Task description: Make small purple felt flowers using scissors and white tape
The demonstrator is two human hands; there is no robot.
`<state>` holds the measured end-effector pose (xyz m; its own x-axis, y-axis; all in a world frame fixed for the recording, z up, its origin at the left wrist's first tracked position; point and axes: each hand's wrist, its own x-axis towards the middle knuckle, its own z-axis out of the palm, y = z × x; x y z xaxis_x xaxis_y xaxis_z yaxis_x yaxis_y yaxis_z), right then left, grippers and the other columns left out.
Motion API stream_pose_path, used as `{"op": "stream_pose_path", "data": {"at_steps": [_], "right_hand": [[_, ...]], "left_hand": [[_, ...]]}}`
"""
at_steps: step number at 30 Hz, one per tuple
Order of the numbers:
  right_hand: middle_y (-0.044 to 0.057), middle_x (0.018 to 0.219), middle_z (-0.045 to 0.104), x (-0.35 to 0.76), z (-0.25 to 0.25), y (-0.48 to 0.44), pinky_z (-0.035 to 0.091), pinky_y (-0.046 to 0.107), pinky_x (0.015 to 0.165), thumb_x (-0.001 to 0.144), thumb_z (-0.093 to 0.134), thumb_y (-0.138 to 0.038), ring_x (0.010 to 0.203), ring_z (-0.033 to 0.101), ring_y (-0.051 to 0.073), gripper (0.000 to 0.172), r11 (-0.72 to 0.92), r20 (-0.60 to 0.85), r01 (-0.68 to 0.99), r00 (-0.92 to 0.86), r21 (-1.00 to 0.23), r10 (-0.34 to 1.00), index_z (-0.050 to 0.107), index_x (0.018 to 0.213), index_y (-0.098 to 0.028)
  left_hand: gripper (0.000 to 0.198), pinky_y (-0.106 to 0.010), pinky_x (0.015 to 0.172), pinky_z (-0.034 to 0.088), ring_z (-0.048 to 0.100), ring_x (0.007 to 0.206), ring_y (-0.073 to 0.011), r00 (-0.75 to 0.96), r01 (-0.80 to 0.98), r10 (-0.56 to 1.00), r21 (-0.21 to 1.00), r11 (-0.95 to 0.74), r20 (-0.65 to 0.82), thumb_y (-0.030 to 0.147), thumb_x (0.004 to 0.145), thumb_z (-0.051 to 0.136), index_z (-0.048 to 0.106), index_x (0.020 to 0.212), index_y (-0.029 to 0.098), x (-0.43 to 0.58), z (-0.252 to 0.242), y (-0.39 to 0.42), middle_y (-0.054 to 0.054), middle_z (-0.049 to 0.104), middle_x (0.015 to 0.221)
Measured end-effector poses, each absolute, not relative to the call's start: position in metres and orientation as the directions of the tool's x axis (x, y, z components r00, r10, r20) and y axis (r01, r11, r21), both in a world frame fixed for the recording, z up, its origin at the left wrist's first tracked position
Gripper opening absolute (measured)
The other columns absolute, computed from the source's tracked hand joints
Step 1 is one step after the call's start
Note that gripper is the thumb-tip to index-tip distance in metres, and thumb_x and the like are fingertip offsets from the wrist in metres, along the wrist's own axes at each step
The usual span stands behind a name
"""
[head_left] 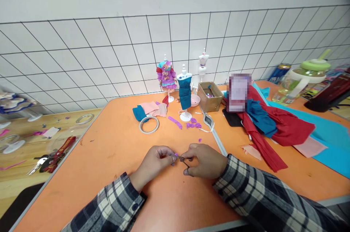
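Observation:
My left hand [158, 161] pinches a tiny purple piece of paper or fabric [176, 154] between thumb and fingers. A small pair of scissors [181, 158] is in my right hand [203, 161], its blades at the purple piece. Just beyond my hands lies a purple scrap [199, 140]. Farther back are a purple bow [193, 125], a purple strip [175, 122] and a ring of tape [149, 124]. A small white dress form [185, 93] wrapped in teal stands behind them.
Behind stand a dressed purple doll form [166, 77], a bare form [202, 66], a pink bowl [195, 100] and a cardboard box [210, 96]. Red cloth [290, 124] and a lidded bottle [300, 82] are at right. Keys [38, 164] lie left on a wooden table.

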<state>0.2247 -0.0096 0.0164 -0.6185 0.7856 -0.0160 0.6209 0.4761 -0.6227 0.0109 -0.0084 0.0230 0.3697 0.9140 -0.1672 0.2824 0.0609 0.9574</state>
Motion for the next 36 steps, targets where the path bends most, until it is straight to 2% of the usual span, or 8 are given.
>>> {"op": "stream_pose_path", "data": {"at_steps": [6,15,19,26,31,36], "right_hand": [[0.001,0.078,0.059,0.224,0.016,-0.011,0.035,0.025,0.065,0.069,0.07,-0.05,0.072,0.055,0.015,0.036,0.486,-0.023,0.621,-0.63,-0.615,0.776,0.072,0.095,-0.026],[-0.001,0.072,0.061,0.223,0.023,-0.01,0.035,0.024,0.064,0.071,0.07,-0.043,0.068,0.055,0.014,0.026,0.476,-0.033,0.592,-0.648,-0.651,0.761,0.072,0.088,-0.024],[-0.003,0.069,0.062,0.223,0.024,-0.009,0.035,0.023,0.063,0.073,0.07,-0.038,0.066,0.055,0.013,0.024,0.456,-0.059,0.564,-0.67,-0.689,0.74,0.072,0.092,-0.023],[-0.001,0.072,0.056,0.224,0.02,-0.008,0.032,0.024,0.062,0.07,0.072,-0.04,0.068,0.052,0.014,0.022,0.505,0.006,0.612,-0.633,-0.609,0.774,0.069,0.082,-0.022],[-0.002,0.07,0.052,0.225,0.021,-0.007,0.03,0.023,0.062,0.073,0.07,-0.032,0.066,0.05,0.012,0.012,0.516,-0.017,0.609,-0.656,-0.602,0.755,0.068,0.077,-0.022],[0.001,0.079,0.056,0.226,0.022,-0.008,0.032,0.024,0.062,0.069,0.074,-0.042,0.071,0.052,0.015,0.036,0.491,-0.062,0.636,-0.645,-0.596,0.761,0.072,0.102,-0.029]], "left_hand": [[0.018,-0.024,0.058,0.044,0.057,0.055,-0.0129,0.368,0.287,0.914,0.956,0.059,-0.167,0.031,0.068,0.069,0.067,0.063,0.014,0.012,0.025,-0.008,-0.002,0.067,0.058],[0.017,-0.024,0.06,0.045,0.057,0.059,-0.0135,0.398,0.316,0.915,0.946,-0.071,-0.064,0.03,0.073,0.066,0.067,0.065,0.014,0.008,0.019,-0.007,-0.002,0.068,0.062],[0.018,-0.024,0.062,0.046,0.058,0.061,-0.0138,0.41,0.341,0.912,0.931,-0.127,-0.026,0.03,0.075,0.065,0.067,0.066,0.015,0.007,0.017,-0.006,-0.002,0.068,0.063],[0.02,-0.026,0.066,0.047,0.059,0.062,-0.0146,0.425,0.287,0.904,0.953,-0.098,-0.035,0.032,0.075,0.067,0.067,0.065,0.015,0.007,0.011,-0.004,-0.002,0.067,0.062],[0.024,-0.029,0.074,0.048,0.06,0.064,-0.0156,0.434,0.29,0.899,0.954,-0.077,-0.06,0.037,0.074,0.068,0.067,0.063,0.015,0.006,0.01,-0.004,-0.003,0.068,0.064],[0.025,-0.036,0.091,0.044,0.058,0.056,-0.0128,0.496,0.329,0.864,0.939,-0.1,-0.082,0.037,0.075,0.067,0.065,0.06,0.017,0.003,0.012,-0.003,0.0,0.066,0.057]]}}
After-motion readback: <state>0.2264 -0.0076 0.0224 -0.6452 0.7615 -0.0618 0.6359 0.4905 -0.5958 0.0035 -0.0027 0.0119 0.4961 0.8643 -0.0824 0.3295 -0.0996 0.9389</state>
